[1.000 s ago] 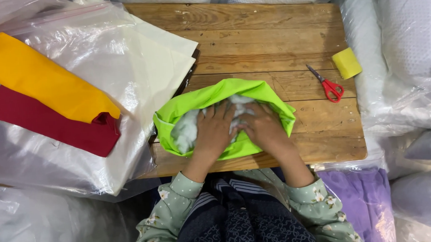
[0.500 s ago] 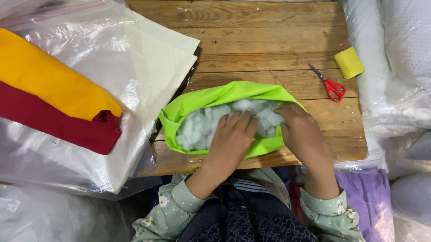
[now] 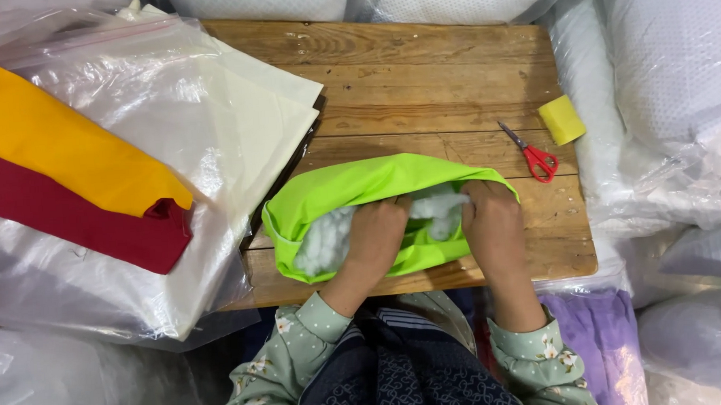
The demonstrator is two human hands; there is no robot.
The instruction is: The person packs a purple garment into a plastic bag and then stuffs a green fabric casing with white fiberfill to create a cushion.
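The green cover point(image 3: 352, 191) is lying at the counter's point(image 3: 436, 70) near edge. Its opening is gripped by the right hand point(image 3: 493, 221); the left hand point(image 3: 376, 238) is pressed onto white stuffing point(image 3: 322, 245), fingers probably curled. Stuffing could be spilled if the opening slackens.

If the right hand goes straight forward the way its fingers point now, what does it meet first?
The right hand points away from the body, toward the far side of the table. It would probably first push into the green cover it grips; the scissors lie beyond and slightly right.
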